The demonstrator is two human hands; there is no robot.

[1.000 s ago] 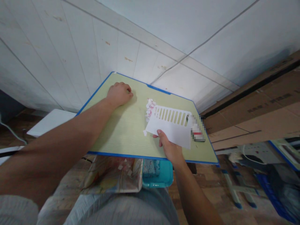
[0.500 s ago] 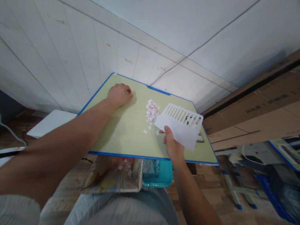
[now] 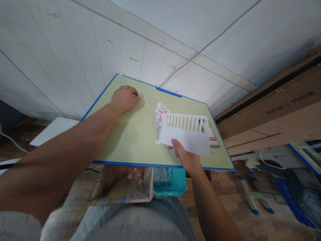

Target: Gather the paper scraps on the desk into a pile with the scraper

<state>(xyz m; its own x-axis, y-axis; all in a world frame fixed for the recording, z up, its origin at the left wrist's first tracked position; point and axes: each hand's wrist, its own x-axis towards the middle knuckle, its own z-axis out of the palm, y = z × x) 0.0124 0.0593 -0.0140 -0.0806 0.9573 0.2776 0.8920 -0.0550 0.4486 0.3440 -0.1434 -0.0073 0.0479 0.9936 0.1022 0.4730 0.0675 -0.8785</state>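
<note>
My right hand (image 3: 186,155) grips a white flat plate with a row of slots (image 3: 187,135), thumb on top and fingers beneath. The plate is held over the right half of the pale yellow-green tabletop (image 3: 127,140). Its left end partly covers a pile of small white and pink paper scraps (image 3: 160,112). Toward the far left of the tabletop rests my left hand (image 3: 125,98), fingers curled in and nothing visible in them. A flat item with a red mark (image 3: 213,139), pixelated, lies to the right, partly behind the slotted plate.
A patterned cloth bag (image 3: 125,189) with scraps on it hangs below the front edge, beside a turquoise bin (image 3: 173,190). White wall panels (image 3: 135,47) stand behind the table, large cardboard boxes (image 3: 276,107) to the right. A white panel (image 3: 55,130) is at left.
My right hand has turned the slotted plate and moved it left, so its end now covers part of the scraps. My left hand stays in place on the tabletop; the view shifts slightly.
</note>
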